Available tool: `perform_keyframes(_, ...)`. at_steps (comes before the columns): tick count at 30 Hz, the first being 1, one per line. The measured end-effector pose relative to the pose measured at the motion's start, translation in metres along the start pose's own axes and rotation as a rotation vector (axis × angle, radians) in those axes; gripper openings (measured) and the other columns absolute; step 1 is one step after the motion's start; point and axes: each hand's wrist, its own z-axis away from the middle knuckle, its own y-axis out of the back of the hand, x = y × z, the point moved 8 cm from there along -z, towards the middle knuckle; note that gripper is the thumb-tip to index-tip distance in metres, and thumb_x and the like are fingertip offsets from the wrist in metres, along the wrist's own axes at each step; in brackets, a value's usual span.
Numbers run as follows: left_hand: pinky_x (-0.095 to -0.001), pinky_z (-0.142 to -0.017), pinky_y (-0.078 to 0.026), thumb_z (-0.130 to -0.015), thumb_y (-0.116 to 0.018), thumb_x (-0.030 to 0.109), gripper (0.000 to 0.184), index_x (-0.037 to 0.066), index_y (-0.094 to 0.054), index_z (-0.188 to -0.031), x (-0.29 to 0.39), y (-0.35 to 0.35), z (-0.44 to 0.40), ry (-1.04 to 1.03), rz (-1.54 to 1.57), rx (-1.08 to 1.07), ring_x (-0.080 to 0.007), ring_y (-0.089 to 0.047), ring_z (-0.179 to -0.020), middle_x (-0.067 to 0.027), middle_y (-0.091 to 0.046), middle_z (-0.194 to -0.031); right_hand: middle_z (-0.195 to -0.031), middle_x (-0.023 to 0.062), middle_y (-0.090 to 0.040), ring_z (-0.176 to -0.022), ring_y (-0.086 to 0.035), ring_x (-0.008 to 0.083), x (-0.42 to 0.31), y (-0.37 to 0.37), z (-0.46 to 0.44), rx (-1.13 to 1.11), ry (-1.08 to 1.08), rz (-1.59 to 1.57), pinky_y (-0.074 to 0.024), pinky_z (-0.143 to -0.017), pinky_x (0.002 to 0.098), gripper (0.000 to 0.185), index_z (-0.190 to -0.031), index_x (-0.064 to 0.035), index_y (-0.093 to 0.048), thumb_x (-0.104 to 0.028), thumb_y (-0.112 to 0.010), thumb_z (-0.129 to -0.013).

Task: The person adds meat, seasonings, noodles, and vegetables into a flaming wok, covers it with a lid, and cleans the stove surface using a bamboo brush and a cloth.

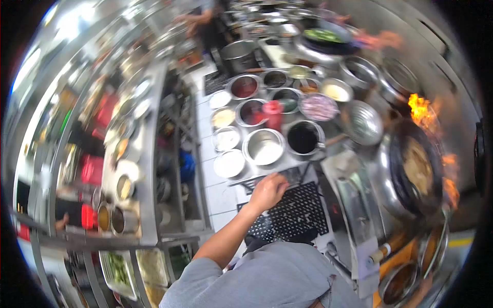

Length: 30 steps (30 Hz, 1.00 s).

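Observation:
My left hand (269,191) reaches forward in the middle, its fingers curled into a loose fist with nothing visible in them. It is above the black perforated floor mat (292,213), just in front of the trolley of containers. Closest beyond it are a steel pot with pale contents (265,147) and a pot of dark liquid (304,138). A red container (273,114) stands among the pots. Skin (424,290) shows at the lower right beside a pan (399,281); whether it is my right hand is unclear, and no fingers can be made out.
On the right, a large wok (418,167) holds light brown food beside tall flames (423,110). Another wok with green food (323,36) is at the back. A person (205,23) stands at the top. Steel shelving and a counter (149,205) line the left.

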Motion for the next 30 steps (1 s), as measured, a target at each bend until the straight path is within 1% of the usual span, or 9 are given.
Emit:
perform_keyframes(4, -0.0431, -0.076, -0.051, -0.087, -0.067, 0.013, 0.01, 0.003, -0.069, -0.09, -0.105, 0.12, 0.141, 0.325, -0.132, 0.225, -0.0358, -0.064, -0.086, -0.0145, -0.066, -0.09, -0.146, 0.0146, -0.051, -0.13, -0.05, 0.0282, -0.086, 0.054, -0.057, 0.028, -0.057, 0.371, -0.0379, -0.11, 0.0355, 0.05, -0.149, -0.0096, -0.043, -0.015, -0.051, -0.101)
perform_keyframes(6, -0.0421, -0.074, -0.052, -0.089, -0.066, 0.013, 0.01, 0.003, -0.068, -0.088, -0.14, 0.17, 0.214, 0.471, -0.172, 0.356, -0.0339, -0.065, -0.083, -0.0143, -0.066, -0.089, -0.146, 0.0147, -0.051, -0.129, -0.051, 0.0281, -0.173, 0.041, -0.081, 0.107, 0.15, 0.138, -0.0385, -0.109, 0.0364, 0.048, -0.149, -0.0094, -0.043, -0.018, -0.05, -0.103)
perform_keyframes(7, -0.0418, -0.074, -0.052, -0.089, -0.066, 0.013, 0.01, 0.003, -0.068, -0.088, -0.15, 0.192, 0.245, 0.507, -0.186, 0.417, -0.0333, -0.065, -0.083, -0.0142, -0.066, -0.088, -0.146, 0.015, -0.05, -0.128, -0.051, 0.0277, -0.255, 0.029, -0.095, 0.148, 0.378, -0.186, -0.0393, -0.109, 0.0372, 0.046, -0.149, -0.0092, -0.043, -0.02, -0.049, -0.104)
perform_keyframes(9, -0.0411, -0.073, -0.052, -0.089, -0.066, 0.012, 0.009, 0.003, -0.068, -0.088, -0.165, 0.229, 0.301, 0.576, -0.214, 0.544, -0.0321, -0.066, -0.082, -0.0139, -0.066, -0.088, -0.143, 0.0139, -0.052, -0.124, -0.054, 0.0239, -0.488, 0.015, -0.021, 0.198, 0.712, -0.169, -0.0424, -0.104, 0.0356, 0.045, -0.148, -0.0086, -0.044, -0.019, -0.049, -0.104)
perform_keyframes(10, -0.0403, -0.073, -0.052, -0.089, -0.066, 0.012, 0.009, 0.003, -0.068, -0.089, -0.17, 0.244, 0.326, 0.588, -0.235, 0.594, -0.0311, -0.066, -0.081, -0.0137, -0.066, -0.087, -0.137, 0.012, -0.056, -0.119, -0.056, 0.0207, -0.59, 0.003, 0.033, 0.001, 0.779, -0.525, -0.043, -0.102, 0.0328, 0.044, -0.147, -0.0075, -0.046, -0.016, -0.05, -0.103)
perform_keyframes(14, -0.0401, -0.073, -0.051, -0.09, -0.065, 0.012, 0.01, 0.002, -0.068, -0.089, -0.18, 0.285, 0.4, 0.707, -0.231, 0.75, -0.0315, -0.065, -0.081, -0.0139, -0.066, -0.087, -0.104, 0.0061, -0.068, -0.092, -0.063, 0.0146, -0.848, -0.063, 0.23, -0.364, 1.082, -0.726, -0.0497, -0.083, 0.0277, 0.036, -0.131, -0.0028, -0.061, -0.006, -0.057, -0.095)
perform_keyframes(19, -0.0395, -0.072, -0.05, -0.09, -0.065, 0.013, 0.011, 0.002, -0.067, -0.09, -0.177, 0.308, 0.464, 0.867, -0.253, 0.89, -0.0315, -0.064, -0.081, -0.014, -0.065, -0.086, -0.095, 0.007, -0.068, -0.077, -0.064, 0.0103, -1.022, -0.196, 0.462, -1.042, 1.419, -0.642, -0.053, -0.069, 0.0238, 0.033, -0.125, -0.0008, -0.063, -0.006, -0.061, -0.092)
perform_keyframes(23, -0.0388, -0.071, -0.05, -0.09, -0.065, 0.013, 0.011, 0.002, -0.067, -0.09, -0.169, 0.307, 0.508, 1.017, -0.348, 0.969, -0.031, -0.064, -0.079, -0.0139, -0.065, -0.085, -0.088, 0.008, -0.068, -0.065, -0.065, 0.0139, -1.112, -0.279, 0.631, -1.697, 1.266, -0.534, -0.052, -0.055, 0.0287, 0.033, -0.123, -0.0012, -0.061, -0.023, -0.059, -0.098)
perform_keyframes(30, -0.0374, -0.068, -0.051, -0.09, -0.067, 0.013, 0.009, 0.005, -0.068, -0.085, -0.147, 0.246, 0.575, 1.43, -0.289, 1.24, -0.0287, -0.066, -0.079, -0.011, -0.067, -0.083, -0.082, 0.0122, -0.066, -0.058, -0.063, 0.0179, -1.222, -0.436, 0.814, -1.969, 0.774, -0.354, -0.052, -0.049, 0.0328, 0.052, -0.123, 0.0021, -0.053, -0.043, -0.057, -0.097)
